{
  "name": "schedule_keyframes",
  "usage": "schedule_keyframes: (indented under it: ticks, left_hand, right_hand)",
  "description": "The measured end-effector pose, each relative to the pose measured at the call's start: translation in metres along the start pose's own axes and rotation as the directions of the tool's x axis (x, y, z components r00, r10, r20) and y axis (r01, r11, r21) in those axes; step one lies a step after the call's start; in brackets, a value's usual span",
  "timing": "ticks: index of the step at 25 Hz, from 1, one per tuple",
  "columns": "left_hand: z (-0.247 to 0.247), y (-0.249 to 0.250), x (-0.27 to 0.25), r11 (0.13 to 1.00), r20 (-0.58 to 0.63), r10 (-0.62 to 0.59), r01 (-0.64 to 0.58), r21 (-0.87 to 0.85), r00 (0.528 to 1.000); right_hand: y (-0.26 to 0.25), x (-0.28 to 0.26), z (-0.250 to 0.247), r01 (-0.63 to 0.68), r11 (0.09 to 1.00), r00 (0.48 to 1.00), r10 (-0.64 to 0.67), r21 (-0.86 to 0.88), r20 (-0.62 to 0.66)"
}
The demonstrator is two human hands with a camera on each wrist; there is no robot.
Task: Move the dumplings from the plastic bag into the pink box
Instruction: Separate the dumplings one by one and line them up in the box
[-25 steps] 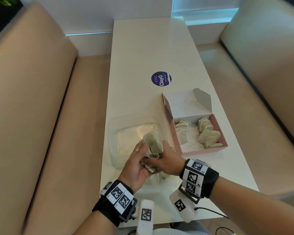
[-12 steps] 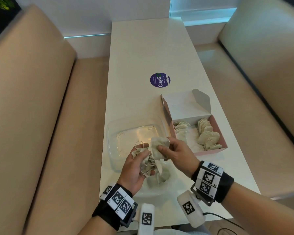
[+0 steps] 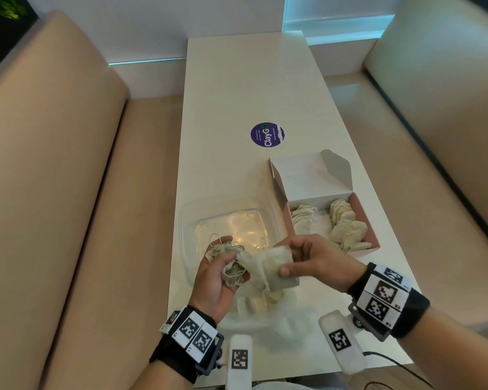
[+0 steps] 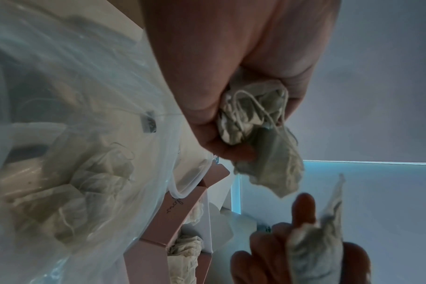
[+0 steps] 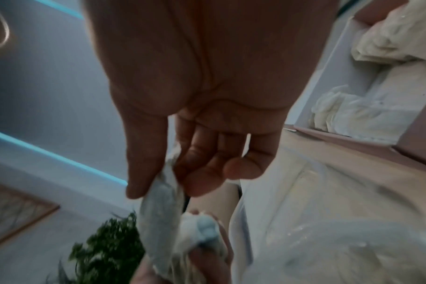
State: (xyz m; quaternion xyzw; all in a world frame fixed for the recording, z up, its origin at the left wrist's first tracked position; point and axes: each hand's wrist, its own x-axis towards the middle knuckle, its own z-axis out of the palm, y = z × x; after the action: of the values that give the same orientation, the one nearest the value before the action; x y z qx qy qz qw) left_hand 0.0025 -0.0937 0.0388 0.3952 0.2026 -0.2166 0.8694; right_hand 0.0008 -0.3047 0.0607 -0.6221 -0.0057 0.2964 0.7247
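Above the plastic bag (image 3: 268,308), left hand (image 3: 220,274) clutched a tangled bunch of dumplings (image 3: 233,266); right hand (image 3: 312,260) pinched one dumpling (image 3: 276,266). Pink box (image 3: 372,235) sat right, part filled.

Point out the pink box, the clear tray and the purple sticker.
pink box (image 3: 373,243), head view, right outer wall.
clear tray (image 3: 185,220), head view, left rim.
purple sticker (image 3: 267,134), head view, centre.
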Motion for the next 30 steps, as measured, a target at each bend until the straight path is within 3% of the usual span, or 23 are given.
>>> schedule_keyframes:
  ticks: [2, 4, 6, 8, 11, 14, 18, 22, 24, 26, 30]
  left_hand:
    - [0.002, -0.001, 0.002, 0.999, -0.040, 0.031, -0.032, -0.018, 0.999]
    - [0.004, -0.001, 0.004, 0.998, -0.086, 0.049, -0.053, -0.043, 0.995]
    - [0.003, 0.000, 0.005, 0.996, -0.096, 0.065, -0.072, -0.062, 0.993]
    - [0.002, 0.001, 0.005, 0.996, -0.081, 0.068, -0.073, -0.061, 0.994]
    - [0.003, 0.001, 0.003, 0.997, -0.018, 0.036, -0.037, -0.062, 0.999]
    - [-0.003, 0.003, 0.002, 0.999, -0.022, -0.010, 0.009, -0.040, 1.000]
    - [-0.020, 0.008, 0.001, 0.998, -0.035, -0.056, 0.056, -0.001, 0.998]
    - [-0.019, 0.006, -0.005, 0.973, 0.127, -0.076, 0.045, 0.227, 0.989]
    - [-0.011, 0.001, -0.008, 0.925, 0.212, -0.093, 0.006, 0.379, 0.973]
    - [-0.005, -0.004, -0.009, 0.888, 0.225, -0.084, -0.029, 0.458, 0.971]
    - [-0.002, -0.006, -0.010, 0.898, 0.166, -0.020, -0.056, 0.436, 0.986]
  right_hand:
    - [0.000, 0.001, 0.009, -0.043, 0.996, 0.996, 0.049, -0.075, 0.070]
    - [0.004, 0.004, 0.018, -0.025, 0.975, 0.997, 0.039, -0.221, 0.060]
    - [0.008, 0.008, 0.024, 0.005, 0.955, 1.000, -0.011, -0.296, -0.017]
    - [0.013, 0.013, 0.029, 0.052, 0.964, 0.991, -0.081, -0.260, -0.103]
    - [0.017, 0.018, 0.033, 0.162, 0.948, 0.955, -0.221, -0.276, -0.197]
    - [0.011, 0.018, 0.028, 0.181, 0.940, 0.913, -0.270, -0.289, -0.305]
    - [-0.001, 0.005, 0.013, 0.168, 0.985, 0.950, -0.170, -0.030, -0.262]
    - [0.000, -0.001, 0.014, 0.095, 0.995, 0.982, -0.099, -0.036, -0.159]
    - [0.003, 0.002, 0.021, 0.064, 0.996, 0.978, -0.076, -0.065, -0.194]
    - [0.004, 0.005, 0.027, 0.053, 0.996, 0.966, -0.067, -0.065, -0.248]
    - [0.011, 0.007, 0.028, 0.064, 0.998, 0.947, -0.064, -0.013, -0.314]
